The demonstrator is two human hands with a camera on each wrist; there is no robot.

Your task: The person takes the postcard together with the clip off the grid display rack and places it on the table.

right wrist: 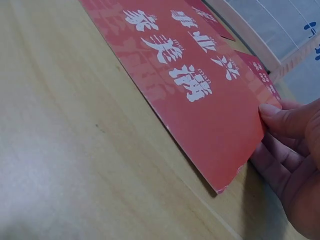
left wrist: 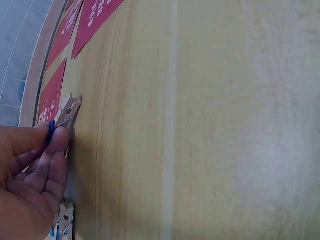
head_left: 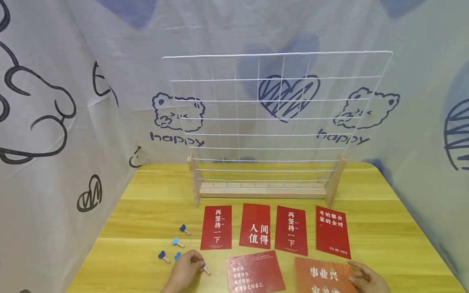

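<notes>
My left hand (head_left: 185,268) pinches a small wooden clip (left wrist: 67,112) with a blue heart on it; my thumb and forefinger close on its blue end, so that grip is shut around the clip, which lies low against the yellow wooden tabletop (head_left: 384,228). Just beside this hand three more blue-heart clips (head_left: 177,242) lie loose on the tabletop, to the left of the cards.

My right hand (head_left: 368,278) grips the right edge of a red card (right wrist: 200,95) with large white characters. My thumb rests on top of its edge and my fingers curl underneath, so that side of the card is tipped up off the tabletop while the rest slopes down to the wood.

Another red card (head_left: 254,272) lies flat between my two hands. Beyond it, four red cards (head_left: 272,228) stand in a row, side by side. Behind them a white wire grid (head_left: 275,118) rises upright from a wooden base (head_left: 261,191) near the far edge of the tabletop. A printed cloth (head_left: 55,122) with bears and hearts hangs around the back and sides.
</notes>
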